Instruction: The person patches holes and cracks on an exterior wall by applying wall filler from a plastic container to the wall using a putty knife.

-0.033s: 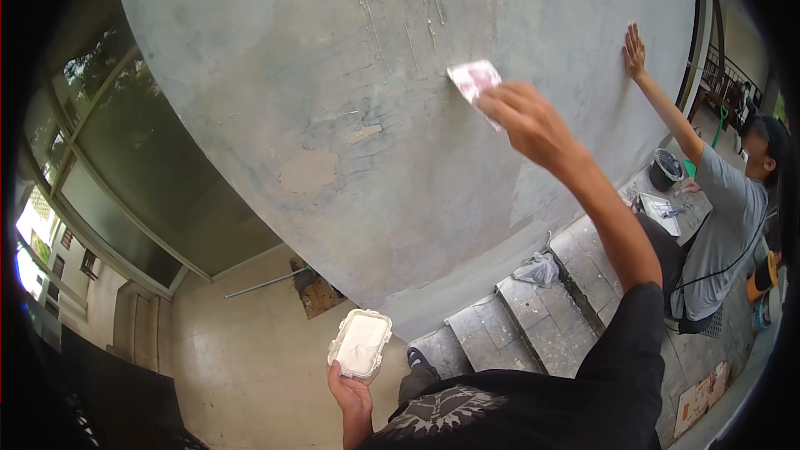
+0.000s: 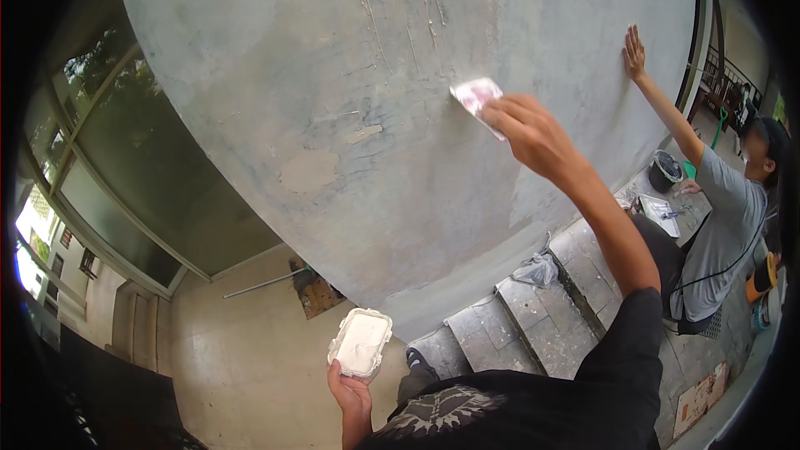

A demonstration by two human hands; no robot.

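- Head view: the right hand (image 2: 531, 135) and its flat scraper (image 2: 478, 100) sit slightly lower in the frame than in the preceding picture; the left hand (image 2: 353, 394) shows no clear change of place.
- Meaning for the work: judged a small part of one stroke along the wall (image 2: 433, 192). No fresh mark is discernible, so progress between the two pictures appears slight.
- Right fingers: closed together, clamped on the near edge of the scraper. Its far edge is at or very near the wall; contact cannot be confirmed.
- Left fingers: thumb over the near rim of a shallow container (image 2: 386, 343), gripping it; the fingers beneath are partly hidden and their spacing cannot be told.
- Scraper location and condition: upper middle of the frame, before the wall, tilted; pinkish, heavily smeared with white, slightly blurred.
- Container location and condition: low in the frame, near the wall's lower edge, open side facing the camera; off-white paste (image 2: 363, 347) fills much of it, its surface uneven, the rim crusted.
- Wall condition: patchy grey, with thin raised ridges near the top, a smooth beige patch (image 2: 308, 170) left of centre and rough dark streaks beside it.
- Nearby: a co-worker (image 2: 727, 221) at right holds one palm to the wall.
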